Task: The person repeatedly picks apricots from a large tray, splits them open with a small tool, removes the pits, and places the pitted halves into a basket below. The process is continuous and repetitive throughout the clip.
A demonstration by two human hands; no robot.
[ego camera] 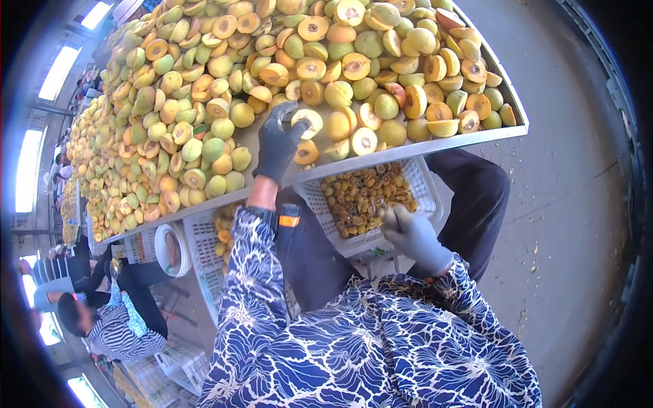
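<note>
My left hand, in a dark glove, is at the near side of a metal-rimmed table heaped with halved yellow peaches. Its thumb and fingers close around one peach half, cut face up, with a brown centre. Just below it lies another peach half. My right hand, in a grey glove, hovers over a white plastic crate between my knees. Peach pits and brown scraps fill that crate. The right fingers are curled and blurred; whether they hold a small tool is unclear.
Left of my leg, a second white crate holds orange-yellow peach pieces, beside a white bucket. A co-worker in a striped top sits further left, near stacked crates. Grey floor stretches to the right.
</note>
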